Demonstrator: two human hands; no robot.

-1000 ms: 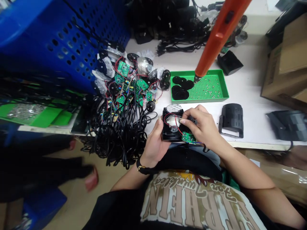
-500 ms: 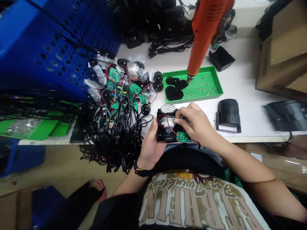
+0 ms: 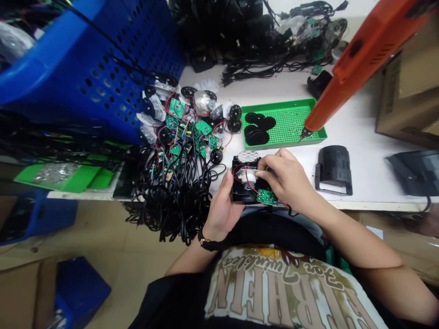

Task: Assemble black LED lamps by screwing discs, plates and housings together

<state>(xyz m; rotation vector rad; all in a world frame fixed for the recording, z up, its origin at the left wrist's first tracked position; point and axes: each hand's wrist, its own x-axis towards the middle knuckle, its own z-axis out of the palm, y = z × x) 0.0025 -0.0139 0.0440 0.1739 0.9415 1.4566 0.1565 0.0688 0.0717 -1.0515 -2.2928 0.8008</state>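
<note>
My left hand (image 3: 222, 208) grips a small black lamp housing (image 3: 242, 187) from below, at the table's front edge. My right hand (image 3: 288, 180) is closed over the housing's top, its fingers pinching a silvery part (image 3: 247, 174) inside it. Red wires loop across the housing. A small green circuit board (image 3: 265, 196) hangs from it under my right hand. A wristwatch sits on my left wrist.
A heap of green boards and black cables (image 3: 178, 160) lies to the left, beside a blue perforated crate (image 3: 85, 68). A green tray (image 3: 310, 135) holds black discs and screws. An orange hanging screwdriver (image 3: 356, 55) points at the tray. A black housing (image 3: 334, 169) stands to the right, near cardboard boxes (image 3: 408, 82).
The orange screwdriver has swung from the tray's left part to its right edge. My hands have stayed on the housing, with the right fingers shifting slightly.
</note>
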